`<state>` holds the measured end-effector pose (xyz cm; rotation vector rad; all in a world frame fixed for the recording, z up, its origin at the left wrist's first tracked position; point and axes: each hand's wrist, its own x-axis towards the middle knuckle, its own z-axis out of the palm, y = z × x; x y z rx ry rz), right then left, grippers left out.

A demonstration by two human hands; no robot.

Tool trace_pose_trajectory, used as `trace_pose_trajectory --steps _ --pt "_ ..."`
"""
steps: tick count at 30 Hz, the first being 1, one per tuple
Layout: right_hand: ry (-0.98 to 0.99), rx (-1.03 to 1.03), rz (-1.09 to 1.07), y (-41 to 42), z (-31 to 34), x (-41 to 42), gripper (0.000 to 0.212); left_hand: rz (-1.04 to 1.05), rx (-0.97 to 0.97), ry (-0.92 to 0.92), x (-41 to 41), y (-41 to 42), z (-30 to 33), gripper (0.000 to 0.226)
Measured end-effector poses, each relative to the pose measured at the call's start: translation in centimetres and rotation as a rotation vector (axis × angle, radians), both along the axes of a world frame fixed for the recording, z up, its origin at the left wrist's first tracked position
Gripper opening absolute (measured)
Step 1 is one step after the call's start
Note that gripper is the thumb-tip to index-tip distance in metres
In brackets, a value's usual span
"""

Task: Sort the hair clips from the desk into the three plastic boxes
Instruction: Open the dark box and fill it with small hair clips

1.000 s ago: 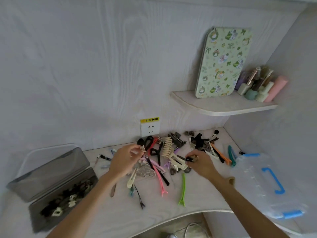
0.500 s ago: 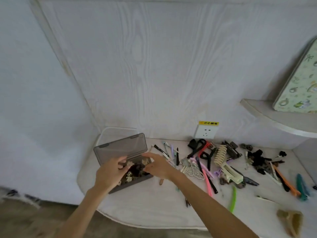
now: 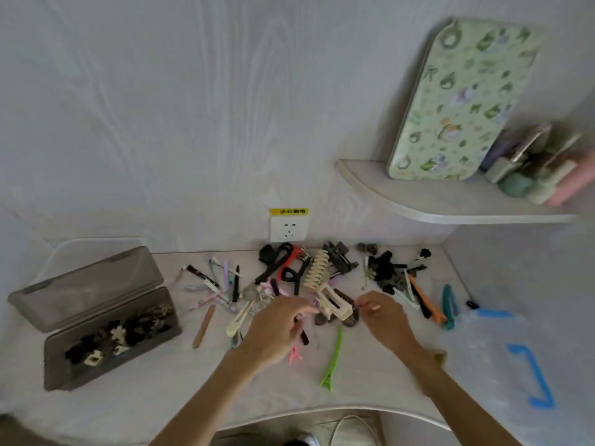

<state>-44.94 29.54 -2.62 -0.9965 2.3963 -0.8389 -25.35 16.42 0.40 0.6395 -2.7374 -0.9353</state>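
The right edge of the view is blurred, so the bottles [image 3: 528, 169] on the shelf [image 3: 418, 201] smear together, and the clear box [image 3: 502, 365] with blue latches at the right is cut off by the frame and hard to outline. The left hand [image 3: 273, 329] covers part of the clip pile; its fingers are curled, but what they hold cannot be made out. The right hand [image 3: 383, 320] pinches something small and dark at its fingertips, too small to identify. The clips [image 3: 309, 278] lie scattered along the back of the desk [image 3: 161, 397]: thin flat slides, long duckbill ones in green, pink and orange, a ribbed cream claw [image 3: 325, 288], and glossy black ones. The smoky grey box [image 3: 106, 336] at the left stands open, holding small dark and cream clips. A pale clear box [image 3: 58, 252] sits behind it.
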Motion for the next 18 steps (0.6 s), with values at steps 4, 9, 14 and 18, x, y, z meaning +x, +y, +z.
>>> trace_pose_trajectory --steps 4,9,14,18 --pt "0.044 0.056 0.005 3.4 -0.4 -1.2 0.022 -0.004 -0.161 -0.032 -5.6 2.3 -2.9 0.029" --pt "0.119 0.174 0.3 2.8 -1.3 -0.4 0.058 0.085 0.004 -0.101 -7.4 1.4 -5.7 0.057" --pt "0.299 0.179 0.14 0.6 -2.0 -1.3 0.042 0.207 -0.081 -0.035 -5.8 1.3 -6.3 0.064" --pt "0.351 0.198 0.026 0.5 -1.6 -3.9 0.033 0.258 -0.181 0.014 -5.0 1.9 -6.5 0.038"
